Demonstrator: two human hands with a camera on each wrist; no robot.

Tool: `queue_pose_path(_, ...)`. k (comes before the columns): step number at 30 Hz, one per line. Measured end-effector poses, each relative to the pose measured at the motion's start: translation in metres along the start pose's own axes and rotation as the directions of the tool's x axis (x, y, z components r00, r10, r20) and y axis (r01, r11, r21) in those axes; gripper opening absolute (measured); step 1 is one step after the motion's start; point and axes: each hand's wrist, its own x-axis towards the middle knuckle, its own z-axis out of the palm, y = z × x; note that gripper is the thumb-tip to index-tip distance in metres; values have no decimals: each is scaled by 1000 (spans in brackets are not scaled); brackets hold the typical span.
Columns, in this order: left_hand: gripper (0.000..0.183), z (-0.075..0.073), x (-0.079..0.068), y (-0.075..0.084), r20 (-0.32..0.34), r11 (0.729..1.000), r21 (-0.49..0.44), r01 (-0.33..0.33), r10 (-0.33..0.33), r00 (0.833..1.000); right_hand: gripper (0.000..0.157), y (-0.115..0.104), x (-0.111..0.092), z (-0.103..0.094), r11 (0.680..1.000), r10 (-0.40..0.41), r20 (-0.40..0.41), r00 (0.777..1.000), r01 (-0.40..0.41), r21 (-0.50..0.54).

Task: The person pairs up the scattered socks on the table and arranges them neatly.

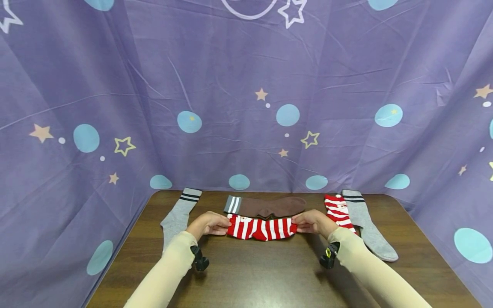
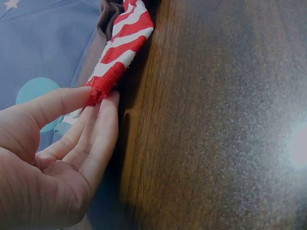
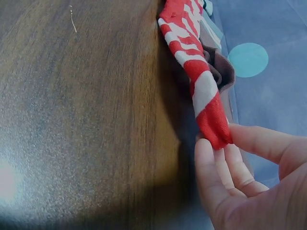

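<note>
A red-and-white striped sock stretches sideways between both hands, close over the table in the head view. My left hand pinches its left end between thumb and fingers; the left wrist view shows this grip on the red edge of the sock. At the other end, my right hand pinches the red tip, with thumb and fingers on opposite sides of the sock in the right wrist view. Just behind lies a brown sock with a grey, white-striped cuff, partly overlapped by the striped one.
On the left of the wooden table lies a grey sock with dark bands. A second striped sock and another grey sock lie at the right, partly behind the right arm. A purple curtain stands behind the table.
</note>
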Motion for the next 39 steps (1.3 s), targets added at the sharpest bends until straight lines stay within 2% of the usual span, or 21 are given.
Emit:
queue_pose_path(7, 19, 0, 3, -1, -19, 1000, -2, 18, -18, 1000, 11, -3, 0, 2, 1000, 11, -37, 999, -11, 7)
queue_pose_path(16, 22, 1, 6, -3, -26, 1000, -6, 14, -14, 1000, 4, -4, -4, 1, 998, 34, -5, 999, -34, -47)
queue_pose_path(20, 23, 1, 5, -2, -32, 1000, -8, 16, -16, 999, 5, -3, -4, 1, 997, 45, -17, 999, -46, -62)
queue_pose_path(31, 20, 1, 5, -2, -40, 1000, -13, 1, -1, 999, 4, 1, 3, 6, 999, -27, -126, 992, 29, 16)
queue_pose_path(39, 20, 5, 5, -2, -67, 999, -31, -29, 26, 997, 10, -2, 5, 8, 998, -67, -184, 981, 69, 6)
